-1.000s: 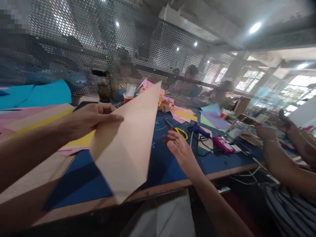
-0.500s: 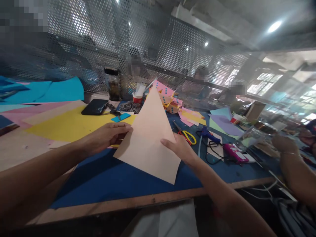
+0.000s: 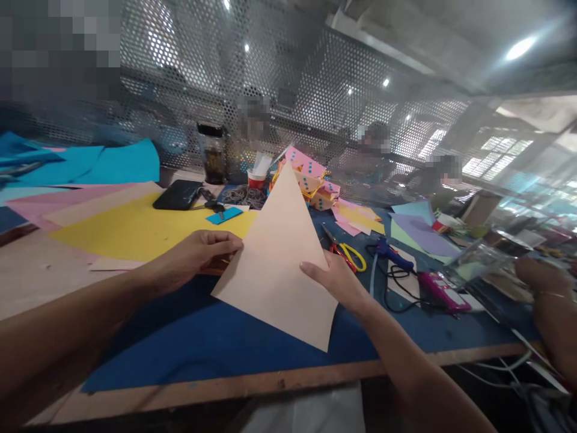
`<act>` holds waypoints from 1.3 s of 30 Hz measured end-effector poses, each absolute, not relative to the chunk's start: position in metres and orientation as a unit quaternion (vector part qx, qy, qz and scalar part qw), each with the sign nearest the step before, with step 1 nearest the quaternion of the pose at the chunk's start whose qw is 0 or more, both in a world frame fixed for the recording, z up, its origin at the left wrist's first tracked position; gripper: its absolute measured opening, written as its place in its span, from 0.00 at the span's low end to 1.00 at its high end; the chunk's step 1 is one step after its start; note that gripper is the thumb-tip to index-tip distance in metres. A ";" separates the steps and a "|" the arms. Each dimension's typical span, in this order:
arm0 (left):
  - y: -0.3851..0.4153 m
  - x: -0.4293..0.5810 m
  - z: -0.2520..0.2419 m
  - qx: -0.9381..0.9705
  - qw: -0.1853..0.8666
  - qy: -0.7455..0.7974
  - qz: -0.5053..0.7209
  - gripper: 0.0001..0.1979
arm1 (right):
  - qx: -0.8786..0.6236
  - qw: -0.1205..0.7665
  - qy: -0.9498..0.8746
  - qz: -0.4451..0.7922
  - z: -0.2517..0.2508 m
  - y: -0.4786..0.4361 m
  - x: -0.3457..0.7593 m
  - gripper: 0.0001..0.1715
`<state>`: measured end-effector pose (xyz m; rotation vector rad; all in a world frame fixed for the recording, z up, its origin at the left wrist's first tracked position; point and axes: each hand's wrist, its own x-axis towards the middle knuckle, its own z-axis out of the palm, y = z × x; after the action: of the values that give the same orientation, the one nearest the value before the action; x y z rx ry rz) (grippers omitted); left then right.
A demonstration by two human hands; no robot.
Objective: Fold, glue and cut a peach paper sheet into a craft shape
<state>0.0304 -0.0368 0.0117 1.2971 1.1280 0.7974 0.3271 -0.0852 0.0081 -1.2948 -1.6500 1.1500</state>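
Note:
A pale peach sheet of paper (image 3: pixel 282 252), tapering to a point at its far end, is held up over the blue table (image 3: pixel 180 355). Its lower edge curves, and the near right corner hangs lowest. My left hand (image 3: pixel 202 255) pinches the left edge between thumb and fingers. On the right edge, my right hand (image 3: pixel 336 279) grips the sheet with its thumb on top; the other fingers are hidden behind the paper. Just beyond my right hand lie scissors with red and yellow handles (image 3: pixel 351 257). A small blue paper piece (image 3: pixel 224 215) rests beyond my left hand.
Yellow paper (image 3: pixel 121 231) and blue sheets (image 3: pixel 112 162) spread leftward. A black wallet-like case (image 3: pixel 178 195), a jar (image 3: pixel 211 156) and a red cup (image 3: pixel 256 180) stand farther back. A blue glue gun (image 3: pixel 392 252) with a cord lies right, near a co-worker's hand (image 3: pixel 536 273).
The view has shifted slightly, so most things sit a little farther right. Both my hands keep hold of the paper, whose near edge appears slightly lower.

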 end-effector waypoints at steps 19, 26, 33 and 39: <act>-0.036 0.030 0.004 0.556 0.607 0.465 0.326 0.17 | -0.501 0.394 -0.668 0.385 0.011 -0.085 0.327 0.26; -0.036 0.029 0.004 0.558 0.592 0.474 0.337 0.17 | -0.514 0.426 -0.664 0.336 0.012 -0.085 0.326 0.26; -0.039 0.030 0.008 0.536 0.634 0.433 0.351 0.16 | -0.513 0.409 -0.661 0.364 0.013 -0.085 0.326 0.28; -0.040 0.030 0.010 0.530 0.640 0.403 0.383 0.16 | -0.496 0.349 -0.675 0.421 0.010 -0.088 0.326 0.28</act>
<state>0.0305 -0.0397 0.0097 1.2077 0.9200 0.8732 0.3261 -0.0880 0.0104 -1.2850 -1.7487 1.0908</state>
